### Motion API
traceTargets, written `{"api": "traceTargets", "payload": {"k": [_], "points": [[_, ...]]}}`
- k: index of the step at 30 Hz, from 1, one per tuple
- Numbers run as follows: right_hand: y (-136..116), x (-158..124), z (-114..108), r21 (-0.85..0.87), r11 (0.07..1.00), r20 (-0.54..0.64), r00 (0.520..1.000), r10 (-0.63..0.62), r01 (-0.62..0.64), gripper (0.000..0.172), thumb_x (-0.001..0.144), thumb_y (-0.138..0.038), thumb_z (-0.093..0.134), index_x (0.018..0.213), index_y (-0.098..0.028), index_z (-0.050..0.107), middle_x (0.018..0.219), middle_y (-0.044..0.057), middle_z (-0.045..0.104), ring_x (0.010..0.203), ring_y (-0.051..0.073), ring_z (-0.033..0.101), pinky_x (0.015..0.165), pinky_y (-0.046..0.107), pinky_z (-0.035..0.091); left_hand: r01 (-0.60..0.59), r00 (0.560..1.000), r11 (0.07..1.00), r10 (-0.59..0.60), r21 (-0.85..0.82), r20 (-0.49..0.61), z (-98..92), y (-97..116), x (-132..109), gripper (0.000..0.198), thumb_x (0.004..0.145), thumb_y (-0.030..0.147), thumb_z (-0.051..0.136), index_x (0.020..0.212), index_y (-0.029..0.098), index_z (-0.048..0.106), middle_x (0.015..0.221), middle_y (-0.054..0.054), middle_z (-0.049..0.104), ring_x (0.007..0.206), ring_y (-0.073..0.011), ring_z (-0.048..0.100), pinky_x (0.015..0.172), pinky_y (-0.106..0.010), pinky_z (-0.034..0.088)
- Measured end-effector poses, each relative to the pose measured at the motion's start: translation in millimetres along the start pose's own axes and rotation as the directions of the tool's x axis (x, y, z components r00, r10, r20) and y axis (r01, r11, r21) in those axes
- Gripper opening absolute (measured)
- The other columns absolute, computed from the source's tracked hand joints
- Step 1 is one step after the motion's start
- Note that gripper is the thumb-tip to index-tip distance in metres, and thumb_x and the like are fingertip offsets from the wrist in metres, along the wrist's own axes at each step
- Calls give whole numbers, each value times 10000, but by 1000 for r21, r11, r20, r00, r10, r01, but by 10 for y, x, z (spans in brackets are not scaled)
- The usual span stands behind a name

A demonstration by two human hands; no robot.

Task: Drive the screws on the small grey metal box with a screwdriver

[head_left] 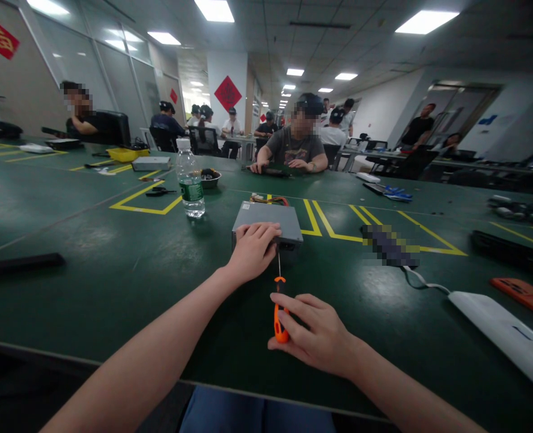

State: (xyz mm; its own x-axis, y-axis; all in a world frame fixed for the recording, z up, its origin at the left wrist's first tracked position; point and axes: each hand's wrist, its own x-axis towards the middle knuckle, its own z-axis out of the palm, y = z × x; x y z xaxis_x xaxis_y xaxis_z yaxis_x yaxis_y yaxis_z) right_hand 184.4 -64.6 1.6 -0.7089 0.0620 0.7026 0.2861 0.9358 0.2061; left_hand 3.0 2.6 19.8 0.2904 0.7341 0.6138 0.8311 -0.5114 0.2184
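So the grey metal box (273, 215) sat on the green table (180, 325) right in front of the person, with a bundle of coloured wires (275, 201) poking out at its far side. The left hand (254, 249) lay over the box's top and near edge, fingers stretched out; honestly couldn't tell if it was clamping or only pressing down. The right hand (315, 325) was on the near side of the box, thumb and fingers closed around the handle of an orange-and-black screwdriver (280, 284), shaft pointing straight at the box's near face.

My read: this was the screw-driving step, box pinned with one hand, driver lined up with the other. No clue whether the tip was seated, since I couldn't make out that spot or any screw. The next move, imo, called for a firm push along the shaft, a twist from the fingers and a box that didn't slide. A water bottle (191, 186) stood left of the box, well apart.
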Motion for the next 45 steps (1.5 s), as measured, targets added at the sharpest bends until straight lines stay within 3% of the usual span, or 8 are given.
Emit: {"api": "traceTargets", "payload": {"k": [6, 13, 16, 20, 26, 33, 39, 45], "points": [[-19, 76, -67, -21, 1000, 102, 995, 7, -5, 271, 925, -301, 421, 1101, -131, 536, 1008, 150, 640, 982, 193, 607, 736, 293, 530, -11, 1000, 1000, 11, 1, -6, 10, -12, -1, 264, 839, 167, 460, 1082, 241, 531, 1258, -5, 565, 1163, -186, 471, 936, -391, 282], [-4, 12, -28, 5, 999, -22, 999, 33, -33, 260, 859, -347, 562, 1001, -138, 505, 983, 167, 641, 890, 182, 635, 697, 278, 540, 2, 1000, 1000, -2, -1, -1, 18, -5, 0, 265, 841, 173, 454, 1083, 244, 536, 1259, -14, 564, 1160, -192, 474, 942, -394, 281], [-5, 11, -21, 55, 996, 12, 998, 65, -65, 313, 880, -373, 517, 1060, -121, 472, 1017, 178, 632, 919, 186, 632, 723, 288, 546, -5, 1000, 1000, 5, 1, -7, 16, -7, 0, 262, 840, 169, 456, 1080, 247, 529, 1263, -6, 563, 1161, -187, 475, 937, -390, 278], [-20, 42, -42, 10, 1000, 89, 996, 17, -18, 255, 898, -277, 480, 1094, -118, 509, 1028, 190, 629, 977, 211, 617, 722, 313, 538, -19, 1000, 1000, 19, 1, -20, 15, -12, 0, 250, 844, 168, 453, 1071, 245, 522, 1257, 1, 569, 1162, -183, 475, 924, -385, 276], [-1, 2, -12, -9, 1000, -16, 1000, 3, -3, 210, 863, -319, 573, 948, -137, 510, 1018, 184, 648, 881, 165, 637, 684, 278, 528, -8, 1000, 1000, 8, 4, -1, 17, -9, 1, 255, 846, 173, 455, 1081, 244, 522, 1273, -6, 558, 1166, -192, 472, 932, -393, 277], [-14, 62, -45, 1, 1000, 94, 995, 23, -23, 278, 920, -305, 444, 1111, -115, 512, 1040, 193, 626, 990, 213, 612, 736, 315, 541, -9, 1000, 1000, 9, 2, -10, 11, -11, 0, 262, 844, 170, 457, 1085, 242, 529, 1259, -8, 565, 1162, -195, 473, 941, -394, 280], [2, -11, -14, 8, 1000, -11, 1000, 24, -24, 250, 860, -322, 568, 995, -122, 501, 1021, 196, 625, 943, 204, 623, 716, 304, 541, -10, 1000, 1000, 10, 7, -7, 29, -25, 0, 258, 845, 178, 458, 1085, 239, 528, 1271, -11, 558, 1174, -193, 464, 942, -391, 278], [-7, 22, -40, 15, 999, 95, 994, 47, -49, 304, 907, -313, 460, 1138, -117, 489, 1083, 201, 597, 1022, 228, 594, 752, 333, 544, -14, 1000, 1000, 14, 6, -7, 22, -24, -1, 257, 850, 174, 446, 1085, 241, 525, 1273, -7, 558, 1181, -189, 461, 943, -389, 277]]}}
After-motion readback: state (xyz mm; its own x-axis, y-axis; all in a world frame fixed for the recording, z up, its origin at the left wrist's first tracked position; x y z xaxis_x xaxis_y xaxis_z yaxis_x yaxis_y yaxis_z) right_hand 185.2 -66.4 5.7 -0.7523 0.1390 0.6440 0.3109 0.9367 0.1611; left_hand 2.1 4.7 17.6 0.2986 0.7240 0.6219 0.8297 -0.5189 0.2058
